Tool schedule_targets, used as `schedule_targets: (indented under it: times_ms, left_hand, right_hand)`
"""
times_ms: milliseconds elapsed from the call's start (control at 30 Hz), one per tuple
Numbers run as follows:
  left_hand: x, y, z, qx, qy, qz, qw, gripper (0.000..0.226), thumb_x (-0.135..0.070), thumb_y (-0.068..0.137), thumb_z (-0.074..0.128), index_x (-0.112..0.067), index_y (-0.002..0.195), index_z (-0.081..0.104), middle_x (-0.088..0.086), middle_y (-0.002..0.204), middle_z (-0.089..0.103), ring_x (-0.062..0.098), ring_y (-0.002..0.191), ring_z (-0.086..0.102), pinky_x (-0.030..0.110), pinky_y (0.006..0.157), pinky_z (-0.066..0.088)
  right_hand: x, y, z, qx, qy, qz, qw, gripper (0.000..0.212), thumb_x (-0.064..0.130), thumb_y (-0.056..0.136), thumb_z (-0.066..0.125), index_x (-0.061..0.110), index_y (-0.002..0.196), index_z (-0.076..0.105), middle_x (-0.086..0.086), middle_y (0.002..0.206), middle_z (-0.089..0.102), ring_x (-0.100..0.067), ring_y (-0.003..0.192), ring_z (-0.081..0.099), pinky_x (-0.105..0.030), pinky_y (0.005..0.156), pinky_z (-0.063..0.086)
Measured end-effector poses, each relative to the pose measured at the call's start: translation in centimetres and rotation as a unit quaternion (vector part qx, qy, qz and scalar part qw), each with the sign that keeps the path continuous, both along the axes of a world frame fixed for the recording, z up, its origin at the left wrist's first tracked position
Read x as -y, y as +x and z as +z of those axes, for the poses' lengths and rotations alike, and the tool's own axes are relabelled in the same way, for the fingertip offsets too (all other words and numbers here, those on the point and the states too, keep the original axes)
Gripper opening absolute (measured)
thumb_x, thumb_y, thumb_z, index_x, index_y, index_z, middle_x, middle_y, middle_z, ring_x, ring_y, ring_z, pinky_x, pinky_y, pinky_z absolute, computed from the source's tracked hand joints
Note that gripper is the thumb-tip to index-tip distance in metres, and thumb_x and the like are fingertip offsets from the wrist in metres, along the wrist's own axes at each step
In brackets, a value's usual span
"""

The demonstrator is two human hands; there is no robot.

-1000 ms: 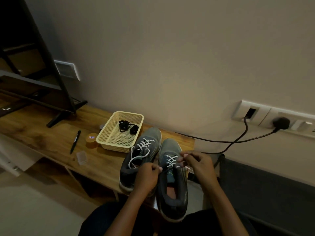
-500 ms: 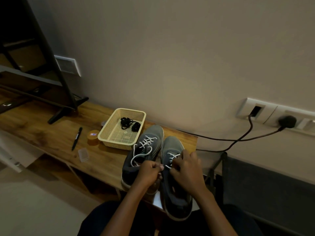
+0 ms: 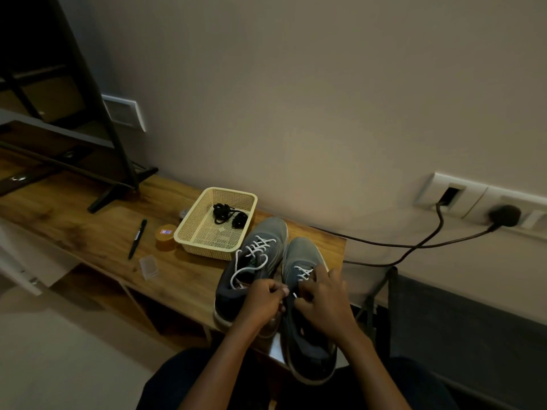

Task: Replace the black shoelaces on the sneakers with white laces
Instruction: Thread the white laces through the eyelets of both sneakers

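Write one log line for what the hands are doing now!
step: lacing right sneaker | left hand: pinches white lace | right hand: pinches same lace | left sneaker: white-laced | black laces: in basket

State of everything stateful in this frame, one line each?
Left sneaker: laced in white, ends loose, untied.
Right sneaker: white lace threaded through the front rows, not tied.
Black laces: off the shoes, bundled in the basket.
Left hand: pinches the white lace.
Right hand: fingers curled on the white lace.
Plug: seated in wall socket.
Pen: lying flat.
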State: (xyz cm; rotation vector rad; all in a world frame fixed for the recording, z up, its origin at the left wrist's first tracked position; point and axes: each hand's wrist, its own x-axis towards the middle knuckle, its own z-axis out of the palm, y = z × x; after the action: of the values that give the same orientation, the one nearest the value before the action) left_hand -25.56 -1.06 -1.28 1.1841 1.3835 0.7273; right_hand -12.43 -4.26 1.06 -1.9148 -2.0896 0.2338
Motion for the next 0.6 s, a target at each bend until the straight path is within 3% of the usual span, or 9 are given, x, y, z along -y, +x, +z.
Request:
schedule_targets:
  times_ms: [100,200,367,467,600]
  left_hand:
    - [0.03,0.0,-0.05,-0.004,0.024,-0.008,1.0,0.024,-0.005,0.092,0.056,-0.019,0.072,0.059,0.0,0.068,0.061,0.008,0.056,0.058,0.031,0.064,0.05]
    - [0.06,0.06,-0.14,-0.008,0.049,-0.027,0.998,0.023,-0.003,0.091,0.056,-0.02,0.074,0.057,-0.001,0.073,0.062,0.01,0.063,0.058,0.034,0.069,0.052]
    - [-0.03,0.02,-0.15,-0.041,0.084,-0.045,0.995,0.025,-0.003,0.091,0.056,-0.023,0.074,0.055,-0.004,0.072,0.059,-0.008,0.05,0.054,0.011,0.058,0.044]
    - [0.03,-0.05,-0.04,-0.049,0.09,-0.051,0.993,0.026,-0.004,0.091,0.056,-0.023,0.075,0.055,-0.004,0.073,0.059,-0.002,0.059,0.056,0.01,0.059,0.043]
    - [0.09,-0.26,0.01,-0.086,0.114,-0.057,0.988,0.008,-0.009,0.091,0.057,-0.013,0.09,0.063,0.001,0.084,0.064,0.014,0.08,0.061,0.021,0.073,0.046]
  right_hand:
    - [0.02,-0.08,-0.16,-0.01,0.022,-0.02,1.0,0.034,0.039,0.08,0.037,0.017,0.089,0.061,0.002,0.098,0.041,-0.015,0.09,0.029,-0.03,0.074,0.024]
    - [-0.04,-0.13,-0.38,-0.019,0.036,-0.036,0.999,0.02,0.03,0.086,0.045,0.015,0.09,0.058,-0.001,0.102,0.047,-0.019,0.095,0.039,-0.029,0.076,0.026]
    - [-0.15,0.06,-0.5,-0.015,0.03,-0.032,0.999,0.017,0.03,0.086,0.054,0.017,0.095,0.06,0.0,0.11,0.048,-0.02,0.102,0.039,-0.028,0.077,0.023]
    - [-0.14,0.05,-0.44,-0.022,0.022,-0.024,0.999,0.017,0.031,0.087,0.053,0.019,0.097,0.061,0.002,0.111,0.046,-0.018,0.102,0.037,-0.029,0.077,0.02]
    - [-0.05,-0.12,-0.69,-0.057,0.015,-0.02,0.998,0.014,0.028,0.088,0.054,0.02,0.098,0.061,0.005,0.108,0.039,-0.013,0.097,0.029,-0.028,0.079,0.018]
